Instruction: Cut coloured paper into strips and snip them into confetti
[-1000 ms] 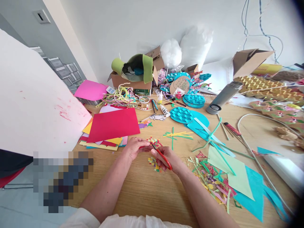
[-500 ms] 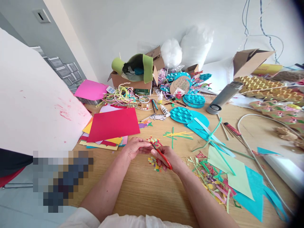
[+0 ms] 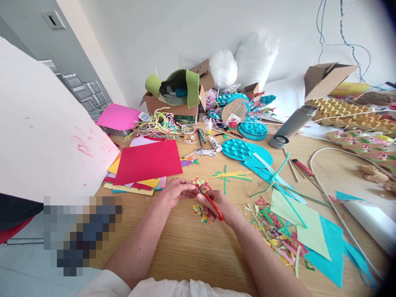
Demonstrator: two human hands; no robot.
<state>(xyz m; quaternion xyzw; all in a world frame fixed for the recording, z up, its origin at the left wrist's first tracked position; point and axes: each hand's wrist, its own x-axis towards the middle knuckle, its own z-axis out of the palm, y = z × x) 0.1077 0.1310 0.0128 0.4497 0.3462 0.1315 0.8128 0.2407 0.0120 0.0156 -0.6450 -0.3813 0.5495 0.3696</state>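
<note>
In my right hand (image 3: 219,203) is a pair of scissors with red handles (image 3: 214,205), its dark blades pointing up and left. My left hand (image 3: 179,192) is closed in a pinch right by the blade tips. Whatever is between its fingertips is too small to make out. Just beyond the fingers lies a small pile of red, yellow and green paper bits (image 3: 201,182). A second pile of round yellow and green paper bits (image 3: 198,211) lies under and beside my right hand, which partly covers it.
A stack topped with red paper (image 3: 148,163) lies left. Thin yellow and green strips (image 3: 232,175) cross ahead. Paper scraps (image 3: 278,235), pale green paper (image 3: 301,222) and blue sheets (image 3: 332,251) spread right. A metal flask (image 3: 293,126) lies farther back, near blue textured discs (image 3: 236,149).
Almost nothing differs. Both hands and the scissors stay in nearly the same place, with only a very slight shift of the left fingers.
</note>
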